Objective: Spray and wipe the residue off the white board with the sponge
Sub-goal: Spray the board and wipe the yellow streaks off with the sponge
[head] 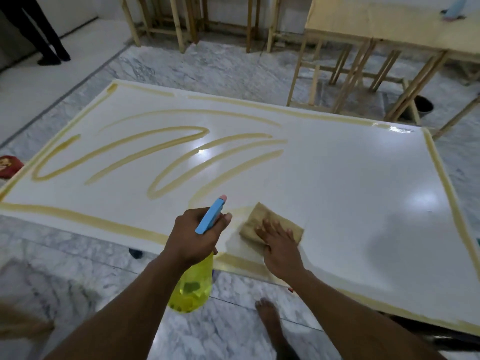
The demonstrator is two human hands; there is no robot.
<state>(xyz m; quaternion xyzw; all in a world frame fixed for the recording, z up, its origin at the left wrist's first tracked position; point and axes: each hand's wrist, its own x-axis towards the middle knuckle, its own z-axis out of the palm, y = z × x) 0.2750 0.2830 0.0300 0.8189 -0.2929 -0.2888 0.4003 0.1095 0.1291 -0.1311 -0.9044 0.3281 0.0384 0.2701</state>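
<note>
Head view: left hand (193,236) grips a yellow spray bottle (193,287); right hand (279,242) lies flat, open, on the sponge (262,219) on the board (337,178).

The white board (324,178) is smooth and glossy, mirroring lamps. The sponge (262,216) looks matt and soft; the spray bottle (193,284) is translucent yellow plastic. The floor (207,66) is polished veined marble.
</note>
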